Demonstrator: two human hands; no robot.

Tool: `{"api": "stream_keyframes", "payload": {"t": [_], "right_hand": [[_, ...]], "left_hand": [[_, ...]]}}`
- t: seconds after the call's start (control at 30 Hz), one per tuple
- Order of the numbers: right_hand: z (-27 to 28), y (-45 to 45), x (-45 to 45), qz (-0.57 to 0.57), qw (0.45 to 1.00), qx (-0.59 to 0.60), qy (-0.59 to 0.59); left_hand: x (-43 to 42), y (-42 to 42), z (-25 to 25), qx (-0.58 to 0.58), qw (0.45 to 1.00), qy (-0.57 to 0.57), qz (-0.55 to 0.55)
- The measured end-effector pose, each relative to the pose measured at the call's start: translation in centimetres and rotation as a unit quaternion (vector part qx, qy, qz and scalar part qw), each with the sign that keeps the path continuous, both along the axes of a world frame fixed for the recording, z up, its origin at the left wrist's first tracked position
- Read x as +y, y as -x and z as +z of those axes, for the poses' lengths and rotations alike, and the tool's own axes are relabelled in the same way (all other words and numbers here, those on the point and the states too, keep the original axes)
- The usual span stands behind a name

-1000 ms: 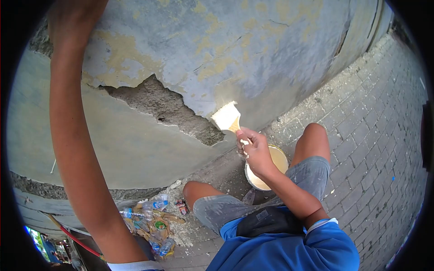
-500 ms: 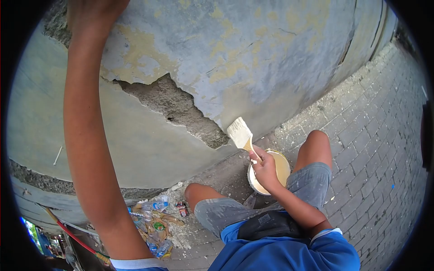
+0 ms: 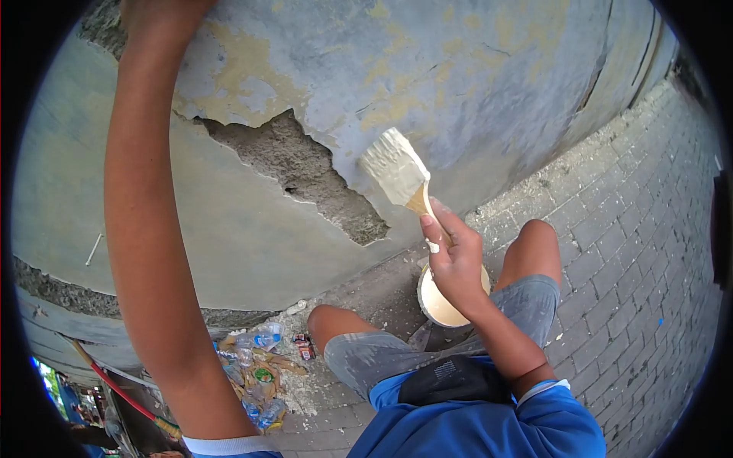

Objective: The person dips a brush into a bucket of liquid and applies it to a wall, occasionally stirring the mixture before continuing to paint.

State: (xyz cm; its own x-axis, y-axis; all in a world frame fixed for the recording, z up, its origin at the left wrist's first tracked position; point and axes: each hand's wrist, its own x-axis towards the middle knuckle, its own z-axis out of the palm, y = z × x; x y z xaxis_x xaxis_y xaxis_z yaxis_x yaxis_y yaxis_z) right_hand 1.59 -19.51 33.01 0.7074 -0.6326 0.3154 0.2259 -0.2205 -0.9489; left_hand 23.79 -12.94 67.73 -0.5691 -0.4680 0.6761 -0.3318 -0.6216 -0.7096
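My right hand is closed round the wooden handle of a wide paintbrush, its bristles coated in cream paint. The bristles point up and left, close to the wall; whether they touch it I cannot tell. A spot of paint marks my thumb. Below that hand stands a bucket of cream paint between my knees, partly hidden by the hand. My left hand is raised against the upper wall at the top edge, its fingers cut off by the frame.
A jagged patch of broken plaster exposes rough concrete. Plastic bottles and litter lie at the wall's foot on the left. Brick paving stretches to the right. A red pole leans at lower left.
My right hand has lifted the paintbrush up the wall, away from its lower edge, uncovering more of the bucket. My left arm has stayed nearly still.
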Motion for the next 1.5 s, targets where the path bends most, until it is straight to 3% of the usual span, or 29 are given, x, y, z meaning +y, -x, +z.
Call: {"api": "stream_keyframes", "payload": {"t": [0.13, 0.23, 0.33, 0.43, 0.83, 0.93, 1.03, 1.3, 1.43, 1.5], "right_hand": [[-1.9, 0.1, -0.4, -0.014, 0.994, -0.021, -0.107], [-5.6, 1.0, -0.4, -0.021, 0.998, 0.056, 0.007], [-8.5, 1.7, -0.5, 0.006, 0.992, 0.122, 0.013], [-10.6, 1.6, -0.2, 0.006, 0.997, 0.073, -0.009], [-12.3, 3.1, -1.1, 0.139, 0.955, 0.134, -0.224], [-13.2, 3.8, -2.0, 0.241, 0.859, 0.090, -0.442], [-12.6, 3.9, -1.8, 0.262, 0.734, 0.114, -0.616], [-12.7, 4.0, 1.5, 0.379, 0.502, 0.051, -0.776], [-12.0, 4.3, 2.8, 0.386, 0.505, 0.075, -0.768], [-11.4, 4.7, 2.8, 0.390, 0.582, 0.092, -0.707]], "left_hand": [[-0.1, 0.3, -0.1, 0.021, 1.000, 0.007, 0.005], [0.0, 0.7, 0.0, 0.016, 1.000, 0.003, 0.021], [-0.2, 0.7, 0.0, 0.020, 1.000, 0.003, 0.010], [-0.2, 0.5, 0.1, 0.026, 1.000, 0.000, 0.000], [0.1, -0.1, 0.0, 0.002, 0.999, 0.017, 0.033], [0.0, 0.0, 0.0, 0.029, 0.999, 0.017, 0.027], [-0.1, 0.2, 0.0, 0.031, 0.999, 0.013, 0.022], [0.2, 1.1, -0.3, 0.061, 0.998, -0.008, 0.002], [0.2, 0.8, -0.1, 0.025, 1.000, -0.011, 0.001], [0.0, 0.8, -0.2, 0.019, 1.000, -0.004, 0.002]]}}
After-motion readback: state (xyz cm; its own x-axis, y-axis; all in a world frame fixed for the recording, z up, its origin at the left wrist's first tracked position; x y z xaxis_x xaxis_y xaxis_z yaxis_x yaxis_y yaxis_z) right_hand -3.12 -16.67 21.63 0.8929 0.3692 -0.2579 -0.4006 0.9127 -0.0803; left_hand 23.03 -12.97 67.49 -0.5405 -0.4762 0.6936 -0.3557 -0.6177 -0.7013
